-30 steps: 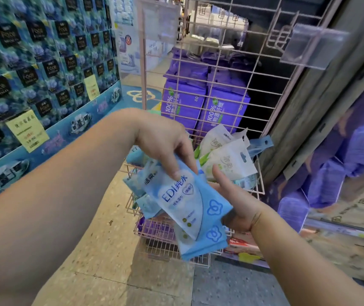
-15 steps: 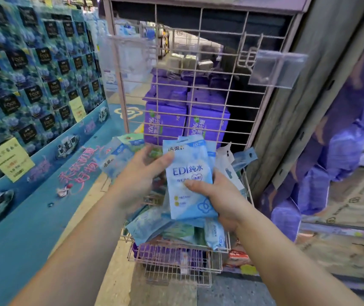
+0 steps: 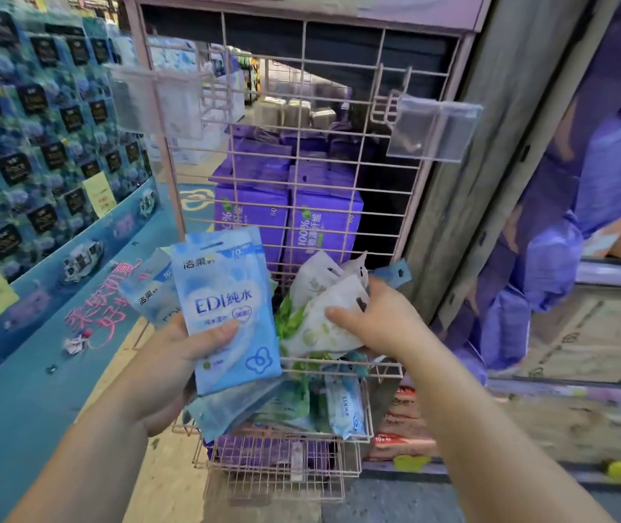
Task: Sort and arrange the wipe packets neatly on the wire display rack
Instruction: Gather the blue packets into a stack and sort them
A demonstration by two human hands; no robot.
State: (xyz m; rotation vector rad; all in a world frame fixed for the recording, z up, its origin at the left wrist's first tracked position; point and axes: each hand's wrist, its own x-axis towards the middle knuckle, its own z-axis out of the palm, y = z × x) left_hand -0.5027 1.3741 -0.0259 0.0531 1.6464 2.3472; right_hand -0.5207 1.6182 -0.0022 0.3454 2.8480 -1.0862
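Observation:
A pink wire display rack (image 3: 342,152) stands in front of me with basket shelves low down. My left hand (image 3: 173,356) grips a small stack of blue wipe packets (image 3: 226,307), held upright left of the upper basket. My right hand (image 3: 380,318) reaches into that basket (image 3: 384,368) and closes on a white and green wipe packet (image 3: 316,326). More white packets (image 3: 320,273) stick up behind it. Blue and green packets (image 3: 342,409) lie jumbled in the basket below.
Purple tissue boxes (image 3: 320,228) are stacked behind the rack's grid. Two clear plastic label holders (image 3: 433,130) jut from hooks on the rack. A blue product display wall (image 3: 37,145) runs along the left. A grey pillar (image 3: 497,145) stands right of the rack.
My right hand has let go of the blue stack and moved right onto the white and green packet. My left hand now holds the blue stack alone, raised upright.

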